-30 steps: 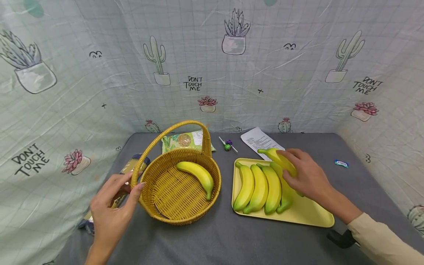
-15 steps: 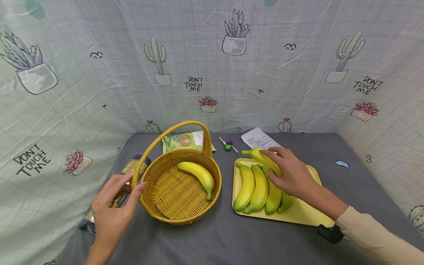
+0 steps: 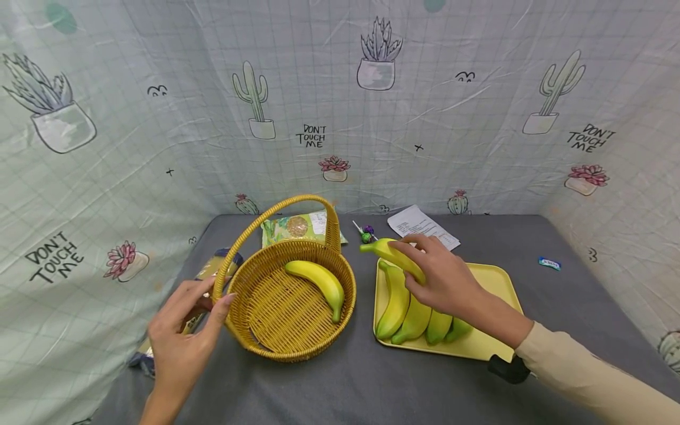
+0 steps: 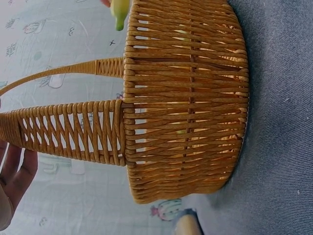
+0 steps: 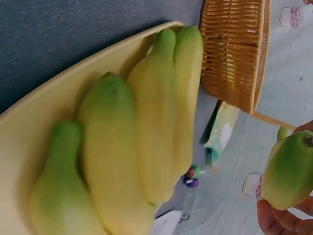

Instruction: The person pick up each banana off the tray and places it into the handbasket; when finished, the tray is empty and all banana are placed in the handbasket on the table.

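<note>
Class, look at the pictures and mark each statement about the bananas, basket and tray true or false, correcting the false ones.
1. The right hand grips a banana. True.
2. The basket is empty. False: one banana lies in it.
3. Four bananas lie on the yellow tray. True.
4. The left hand holds a banana. False: it rests against the basket's handle and rim.
5. The tray stands left of the basket. False: it is to the right.
</note>
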Tool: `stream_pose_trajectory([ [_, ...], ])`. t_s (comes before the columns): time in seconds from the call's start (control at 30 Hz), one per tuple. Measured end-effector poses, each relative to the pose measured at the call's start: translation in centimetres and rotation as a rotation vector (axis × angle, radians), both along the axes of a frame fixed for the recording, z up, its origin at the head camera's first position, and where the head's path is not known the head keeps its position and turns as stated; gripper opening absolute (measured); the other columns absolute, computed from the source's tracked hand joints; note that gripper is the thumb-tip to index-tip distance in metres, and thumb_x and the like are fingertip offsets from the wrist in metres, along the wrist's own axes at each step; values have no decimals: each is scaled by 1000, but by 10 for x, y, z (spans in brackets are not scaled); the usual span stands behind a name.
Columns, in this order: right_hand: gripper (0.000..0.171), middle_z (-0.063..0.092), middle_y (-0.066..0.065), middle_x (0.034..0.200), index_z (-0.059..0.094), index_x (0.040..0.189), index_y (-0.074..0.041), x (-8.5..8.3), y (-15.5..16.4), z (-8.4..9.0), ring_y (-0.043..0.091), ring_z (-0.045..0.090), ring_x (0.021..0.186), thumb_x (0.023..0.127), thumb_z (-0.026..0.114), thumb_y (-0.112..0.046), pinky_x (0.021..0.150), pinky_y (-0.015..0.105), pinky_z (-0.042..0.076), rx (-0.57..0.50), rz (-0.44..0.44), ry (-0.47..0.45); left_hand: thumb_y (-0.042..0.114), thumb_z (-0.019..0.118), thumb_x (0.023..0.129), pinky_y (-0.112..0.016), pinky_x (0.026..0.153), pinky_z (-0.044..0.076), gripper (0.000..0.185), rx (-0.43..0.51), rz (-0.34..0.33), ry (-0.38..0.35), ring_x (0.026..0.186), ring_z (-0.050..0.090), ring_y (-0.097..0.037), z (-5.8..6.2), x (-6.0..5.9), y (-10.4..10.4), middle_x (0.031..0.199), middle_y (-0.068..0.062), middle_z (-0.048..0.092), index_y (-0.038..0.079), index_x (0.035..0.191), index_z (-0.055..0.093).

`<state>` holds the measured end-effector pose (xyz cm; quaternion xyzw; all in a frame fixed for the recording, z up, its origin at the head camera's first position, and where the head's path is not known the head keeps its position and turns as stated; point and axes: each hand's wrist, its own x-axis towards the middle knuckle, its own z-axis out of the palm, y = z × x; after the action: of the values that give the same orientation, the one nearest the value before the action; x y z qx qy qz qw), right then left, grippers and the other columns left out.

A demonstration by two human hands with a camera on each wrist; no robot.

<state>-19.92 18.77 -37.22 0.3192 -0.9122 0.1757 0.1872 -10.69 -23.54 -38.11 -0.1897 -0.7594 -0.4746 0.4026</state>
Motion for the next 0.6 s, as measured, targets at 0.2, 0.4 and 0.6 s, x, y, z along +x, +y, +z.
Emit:
stream_pose_trajectory([
  [0.2, 57, 60, 9, 138, 63, 148, -17, 2, -17, 6, 29, 57, 116, 92, 72, -9, 63, 36, 53, -8, 52, 1, -19, 78, 84, -12, 72, 54, 36, -5, 6, -4, 78, 64, -10, 5, 2, 3, 95, -18, 67, -10, 118, 75],
  [0.4, 58, 60, 8, 138, 63, 148, -18, 2, -39, 8, 27, 57, 114, 92, 71, -8, 60, 33, 50, -12, 111, 10, -21, 77, 83, -11, 72, 54, 37, -10, 17, -9, 78, 63, -9, 14, 6, 10, 95, -19, 66, -11, 119, 75],
  [0.6, 58, 60, 6, 136, 63, 148, -18, 3, -59, 8, 23, 55, 110, 91, 70, -8, 55, 27, 46, 12, 161, 18, -22, 77, 83, -11, 72, 53, 38, -15, 21, -10, 78, 63, -9, 15, 7, 10, 95, -17, 66, -11, 119, 75],
])
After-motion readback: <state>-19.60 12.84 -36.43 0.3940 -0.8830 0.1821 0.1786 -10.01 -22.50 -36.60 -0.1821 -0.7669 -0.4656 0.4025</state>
